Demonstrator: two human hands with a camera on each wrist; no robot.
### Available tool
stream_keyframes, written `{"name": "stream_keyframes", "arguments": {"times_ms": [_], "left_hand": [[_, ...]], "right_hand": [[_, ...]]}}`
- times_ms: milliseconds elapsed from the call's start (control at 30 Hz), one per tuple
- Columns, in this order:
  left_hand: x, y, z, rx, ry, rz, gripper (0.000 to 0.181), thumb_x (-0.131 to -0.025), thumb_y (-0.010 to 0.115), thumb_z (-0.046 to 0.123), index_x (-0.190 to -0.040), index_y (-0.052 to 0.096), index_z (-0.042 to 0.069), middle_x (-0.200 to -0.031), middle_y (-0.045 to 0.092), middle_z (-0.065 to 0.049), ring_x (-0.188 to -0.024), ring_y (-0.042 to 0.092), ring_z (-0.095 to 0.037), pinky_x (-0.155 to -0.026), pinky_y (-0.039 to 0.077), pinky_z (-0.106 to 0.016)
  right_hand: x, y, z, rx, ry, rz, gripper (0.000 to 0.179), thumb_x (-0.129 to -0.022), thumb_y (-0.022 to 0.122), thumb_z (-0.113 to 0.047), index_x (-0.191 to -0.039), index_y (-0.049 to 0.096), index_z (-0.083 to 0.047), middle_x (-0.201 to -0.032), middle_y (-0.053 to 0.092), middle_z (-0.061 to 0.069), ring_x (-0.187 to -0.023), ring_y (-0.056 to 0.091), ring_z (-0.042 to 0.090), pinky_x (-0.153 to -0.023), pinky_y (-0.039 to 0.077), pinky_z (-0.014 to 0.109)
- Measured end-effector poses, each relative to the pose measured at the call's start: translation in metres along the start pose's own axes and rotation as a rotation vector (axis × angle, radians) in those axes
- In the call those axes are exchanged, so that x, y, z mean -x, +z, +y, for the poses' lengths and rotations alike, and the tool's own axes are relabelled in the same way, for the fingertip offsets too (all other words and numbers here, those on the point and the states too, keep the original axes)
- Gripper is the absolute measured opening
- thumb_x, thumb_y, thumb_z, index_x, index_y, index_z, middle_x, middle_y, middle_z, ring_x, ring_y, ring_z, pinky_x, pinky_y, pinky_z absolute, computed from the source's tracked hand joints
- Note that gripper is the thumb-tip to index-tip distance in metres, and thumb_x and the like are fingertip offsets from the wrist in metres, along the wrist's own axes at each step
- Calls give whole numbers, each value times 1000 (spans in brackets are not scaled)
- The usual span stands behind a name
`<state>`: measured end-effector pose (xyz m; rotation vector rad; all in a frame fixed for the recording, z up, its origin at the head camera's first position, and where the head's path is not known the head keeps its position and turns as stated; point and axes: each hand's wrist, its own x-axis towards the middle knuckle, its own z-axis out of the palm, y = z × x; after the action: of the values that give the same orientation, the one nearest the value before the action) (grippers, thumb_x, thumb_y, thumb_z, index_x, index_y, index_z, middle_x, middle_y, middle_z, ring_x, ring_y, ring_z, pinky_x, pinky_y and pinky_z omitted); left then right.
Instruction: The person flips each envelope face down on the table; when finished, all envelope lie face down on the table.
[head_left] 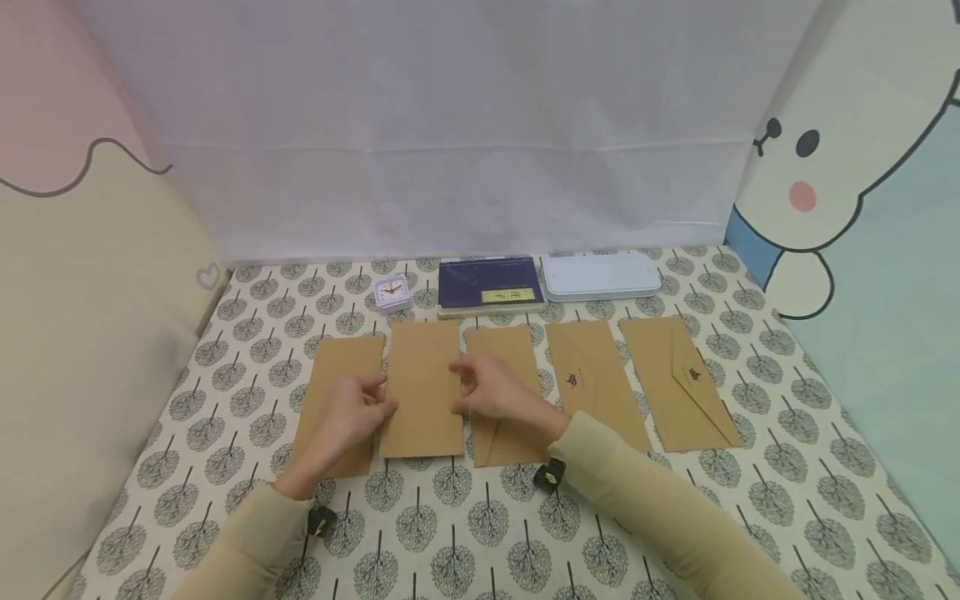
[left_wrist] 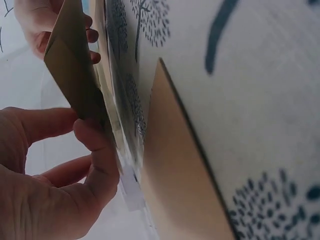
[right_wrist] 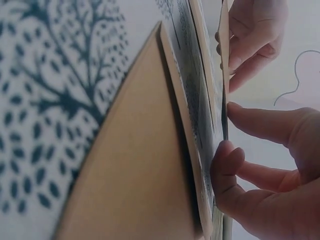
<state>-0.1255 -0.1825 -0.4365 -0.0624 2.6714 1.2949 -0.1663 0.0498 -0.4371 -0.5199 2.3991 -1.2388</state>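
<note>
A brown kraft paper envelope point(head_left: 423, 387), plain side up, is held between both hands, second from the left among several envelopes. My left hand point(head_left: 348, 417) pinches its left edge between thumb and fingers. On the opposite edge, my right hand point(head_left: 495, 387) pinches it the same way. Seen from the left wrist, the held envelope point(left_wrist: 75, 65) stands off the cloth, its flap side showing. Below the left hand lies another brown envelope point(head_left: 345, 367), partly covered by that hand. Under the right hand is a third envelope point(head_left: 506, 342), its flap partly in view.
Two more envelopes, one point(head_left: 592, 367) beside the other point(head_left: 678, 383), lie to the right with small dark crown prints. Behind the row stand a small lilac clock point(head_left: 392, 292), a dark blue book point(head_left: 487, 283) and a white case point(head_left: 600, 275). A tree-patterned cloth point(head_left: 487, 533) covers the table.
</note>
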Motion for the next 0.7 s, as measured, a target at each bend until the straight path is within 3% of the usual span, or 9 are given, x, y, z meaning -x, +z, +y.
{"name": "stream_keyframes", "arguments": {"times_ms": [167,367,500,600,667,700], "left_hand": [[1,1,2,-67,10,-45,53,-79,74,6,-125,54,-12,-75,59,-5,-49,46,-12,-41,40,-23],[2,2,3,-128,7,-56,54,-79,74,7,-125,54,-12,-73,57,-4,-48,43,-11,-42,37,-23],[2,3,4,-159,16,-57,54,-77,75,7,-123,55,-13,-65,54,-4,-46,40,-10,-41,35,-23],[3,4,5,-187,8,-74,30,-77,74,9,-101,65,-7,-60,49,-4,-47,40,-12,-42,34,-23],[4,6,6,-199,1,-94,16,-77,74,9,-82,62,-1,-58,47,-4,-48,41,-13,-43,34,-24],[4,6,6,-208,-5,-104,19,-78,73,10,-74,57,2,-58,46,-4,-49,42,-14,-43,35,-24]], "right_hand": [[0,2,1,12,32,-24,71,-69,83,-3,-132,51,4,-115,57,16,-76,62,11,-65,52,23],[-2,5,0,129,47,-22,71,-69,86,-13,-131,54,0,-113,60,12,-77,57,11,-78,49,27],[-2,6,-2,210,57,-13,69,-68,86,-17,-128,57,-1,-117,61,12,-90,58,16,-88,46,32],[-3,8,-4,276,57,-10,68,-68,86,-19,-126,59,0,-121,60,13,-102,56,21,-94,43,34],[-3,8,-5,321,45,-11,63,-67,86,-20,-122,62,0,-118,62,13,-103,55,22,-92,44,33],[-4,9,-5,336,38,-10,61,-67,86,-20,-119,63,0,-114,63,12,-99,56,22,-90,45,33]]}}
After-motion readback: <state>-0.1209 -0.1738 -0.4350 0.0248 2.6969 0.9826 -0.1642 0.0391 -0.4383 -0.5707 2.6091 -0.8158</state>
